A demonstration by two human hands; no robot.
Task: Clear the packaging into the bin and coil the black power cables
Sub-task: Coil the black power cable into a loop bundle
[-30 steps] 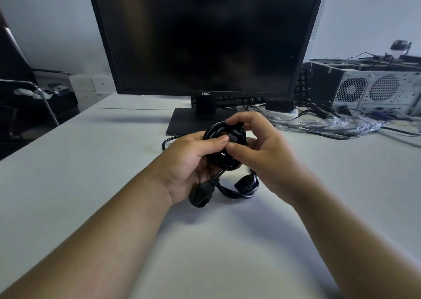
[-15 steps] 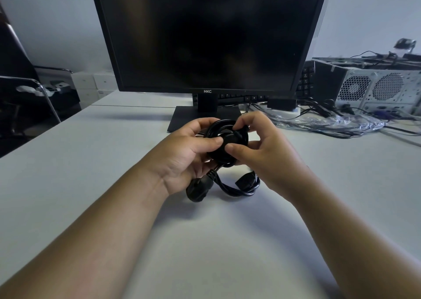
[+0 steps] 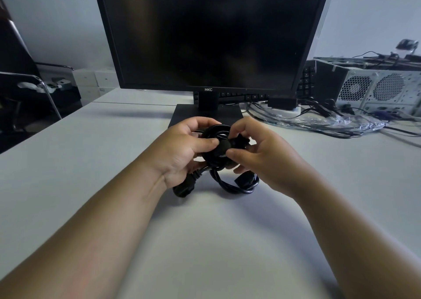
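Observation:
A black power cable [image 3: 216, 137] is bunched into a small coil, held just above the white desk [image 3: 91, 162] in front of the monitor's base. My left hand [image 3: 182, 153] grips the coil from the left, thumb across its front. My right hand [image 3: 262, 153] pinches a black plug at the coil's right side between thumb and fingers. One plug [image 3: 183, 188] hangs below my left hand; another connector and a loop of cable [image 3: 245, 181] lie on the desk beneath my right hand. Clear plastic packaging [image 3: 330, 122] lies crumpled at the right rear of the desk.
A black HKC monitor [image 3: 211, 34] stands right behind the hands, with a keyboard [image 3: 305, 82] behind it. A grey computer case [image 3: 373, 89] with loose cables sits at the back right. A chair [image 3: 27, 87] stands off the desk's left edge.
The coil has been turned slightly between the hands. My right hand's fingers have shifted to pinch the plug at the coil's right side. The lower plugs stay in place.

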